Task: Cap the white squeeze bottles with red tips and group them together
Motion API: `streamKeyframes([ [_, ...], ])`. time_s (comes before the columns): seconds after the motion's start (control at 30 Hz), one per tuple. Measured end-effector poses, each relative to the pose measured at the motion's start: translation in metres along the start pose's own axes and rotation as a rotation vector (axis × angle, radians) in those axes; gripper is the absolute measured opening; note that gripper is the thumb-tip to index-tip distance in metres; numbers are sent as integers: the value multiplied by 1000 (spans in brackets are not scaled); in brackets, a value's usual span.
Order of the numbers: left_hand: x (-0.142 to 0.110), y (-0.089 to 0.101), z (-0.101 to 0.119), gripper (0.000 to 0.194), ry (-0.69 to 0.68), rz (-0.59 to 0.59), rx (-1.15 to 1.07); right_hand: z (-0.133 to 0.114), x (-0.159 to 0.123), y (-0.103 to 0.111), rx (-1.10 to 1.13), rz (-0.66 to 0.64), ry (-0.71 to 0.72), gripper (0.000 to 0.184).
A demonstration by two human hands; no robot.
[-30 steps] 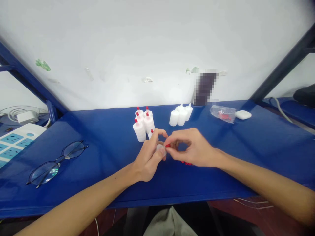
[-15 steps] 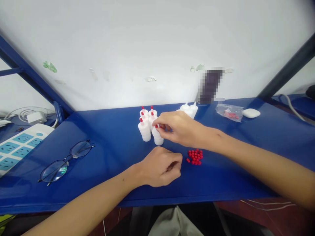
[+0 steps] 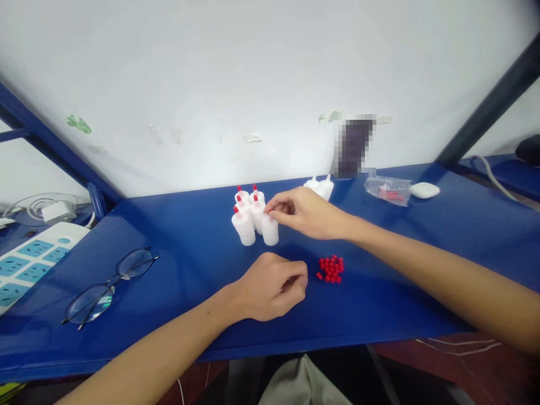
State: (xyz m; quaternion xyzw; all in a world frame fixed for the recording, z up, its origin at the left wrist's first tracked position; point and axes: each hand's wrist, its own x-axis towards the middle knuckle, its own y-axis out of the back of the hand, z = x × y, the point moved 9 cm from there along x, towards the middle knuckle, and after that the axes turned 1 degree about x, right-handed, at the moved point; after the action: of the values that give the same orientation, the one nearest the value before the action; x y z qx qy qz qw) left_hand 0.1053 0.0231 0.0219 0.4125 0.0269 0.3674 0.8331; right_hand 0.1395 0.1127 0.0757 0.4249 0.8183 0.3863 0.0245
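Observation:
My right hand (image 3: 301, 211) pinches a small red cap (image 3: 270, 211) between thumb and forefinger, at the tip of a white squeeze bottle (image 3: 270, 232). The bottle stands upright at the front right of a cluster. Behind and to its left are several white bottles (image 3: 243, 229) with red caps on their nozzles. My left hand (image 3: 274, 287) rests on the table in front of them, fingers curled closed; what is inside them, if anything, is hidden. Right of it lies a pile of loose red caps (image 3: 332, 269). White bottles with bare nozzles (image 3: 324, 185) stand behind my right hand, partly covered by it.
On the blue table (image 3: 177, 315) lie glasses (image 3: 112, 287) and a power strip (image 3: 37, 261) at left. A clear bag with red pieces (image 3: 388, 191) and a white rounded object (image 3: 424, 190) sit at back right. A pixelated dark object (image 3: 354, 147) leans against the wall.
The view has shifted slightly. My right hand has lifted a little off the front right bottle, showing more of it, still pinching the red cap at its tip. My left hand stays curled.

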Motion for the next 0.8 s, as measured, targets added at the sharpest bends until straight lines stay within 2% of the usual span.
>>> streamKeyframes([
  [0.13, -1, 6, -6, 24, 48, 59, -52, -3, 2, -9, 86, -58, 8, 22],
  [0.23, -3, 11, -12, 29, 93, 131, -86, -5, 0, -8, 122, -61, 48, 26],
  [0.37, -6, 16, -24, 32, 178, 232, -199, 0, -15, 11, 154, 72, 74, 25],
  [0.47, -8, 19, -34, 22, 240, 323, -348, -6, -36, 15, 173, 145, 170, 16],
  [0.57, -10, 20, -38, 13, 256, 369, -476, -19, -57, 0, 107, 132, 289, 13],
  [0.63, -9, 20, -36, 12, 218, 364, -522, -26, -66, -14, 59, 109, 349, 13],
  [0.8, -9, 24, -27, 8, 131, 343, -455, -36, -72, -35, 5, 60, 455, 18],
])
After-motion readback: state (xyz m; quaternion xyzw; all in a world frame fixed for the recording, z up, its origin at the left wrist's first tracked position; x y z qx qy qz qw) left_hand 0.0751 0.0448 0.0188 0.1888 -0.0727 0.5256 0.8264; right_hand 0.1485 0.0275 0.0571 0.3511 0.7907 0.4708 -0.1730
